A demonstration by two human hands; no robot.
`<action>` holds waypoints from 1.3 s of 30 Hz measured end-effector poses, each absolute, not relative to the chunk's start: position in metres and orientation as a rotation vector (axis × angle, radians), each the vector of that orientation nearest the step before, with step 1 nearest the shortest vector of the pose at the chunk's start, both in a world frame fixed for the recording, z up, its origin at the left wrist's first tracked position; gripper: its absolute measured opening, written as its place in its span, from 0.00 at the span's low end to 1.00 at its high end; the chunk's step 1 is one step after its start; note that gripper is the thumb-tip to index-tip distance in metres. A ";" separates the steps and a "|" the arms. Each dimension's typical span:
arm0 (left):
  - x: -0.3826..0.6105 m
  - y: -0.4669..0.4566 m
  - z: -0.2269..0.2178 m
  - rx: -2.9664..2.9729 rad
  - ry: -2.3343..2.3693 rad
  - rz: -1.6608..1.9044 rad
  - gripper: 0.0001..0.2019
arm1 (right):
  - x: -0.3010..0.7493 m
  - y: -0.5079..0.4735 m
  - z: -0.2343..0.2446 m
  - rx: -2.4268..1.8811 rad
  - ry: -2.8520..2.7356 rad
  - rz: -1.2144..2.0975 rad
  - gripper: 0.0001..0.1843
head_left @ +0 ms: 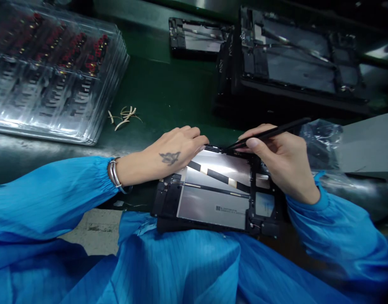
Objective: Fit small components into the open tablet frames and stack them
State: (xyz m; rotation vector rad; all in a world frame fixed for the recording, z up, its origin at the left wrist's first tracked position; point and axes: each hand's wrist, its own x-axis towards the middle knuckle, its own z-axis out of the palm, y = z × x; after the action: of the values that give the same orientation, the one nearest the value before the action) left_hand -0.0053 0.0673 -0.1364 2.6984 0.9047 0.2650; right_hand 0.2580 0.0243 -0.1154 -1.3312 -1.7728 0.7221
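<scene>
A dark green work surface (168, 88) fills the view from the head camera, seen past two blue sleeves (48, 198). At the far right lies a stack of opened black device shells (295, 59), with a smaller one (195, 36) behind it. At the far left sits a stack of clear plastic trays (54, 71) holding small red and black parts. A few pale scraps (124, 116) lie on the surface between the trays and the hands.

Close to the person, at the near edge, rests an open tablet back (217, 194), a black frame around silver metal plates with a dark striped ribbon cable (219, 175) running across it.

The left hand (171, 156) lies on the frame's top left edge, fingers curled and pressing down to steady it; it grips nothing. The right hand (282, 160) is closed around thin black tweezers (266, 133), held like a pen, the tip touching the frame's top edge beside the left fingertips.

A likely risk: the sharp tip could slip and scratch a plate or nick the cable if the frame shifts under the left hand.
</scene>
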 end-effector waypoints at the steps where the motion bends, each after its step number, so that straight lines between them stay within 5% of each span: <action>1: -0.005 0.067 -0.136 2.698 0.900 0.268 0.18 | 0.258 0.024 -0.115 -1.326 -1.760 0.730 0.10; 39: -0.006 0.066 -0.134 2.705 0.888 0.269 0.18 | 0.254 0.025 -0.115 -1.341 -1.722 0.746 0.07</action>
State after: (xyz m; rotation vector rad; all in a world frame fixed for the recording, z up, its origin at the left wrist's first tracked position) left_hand -0.0065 0.0657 -0.1340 2.7050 0.8881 0.2694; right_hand 0.2538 0.0246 -0.1152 -1.3409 -1.7216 0.7463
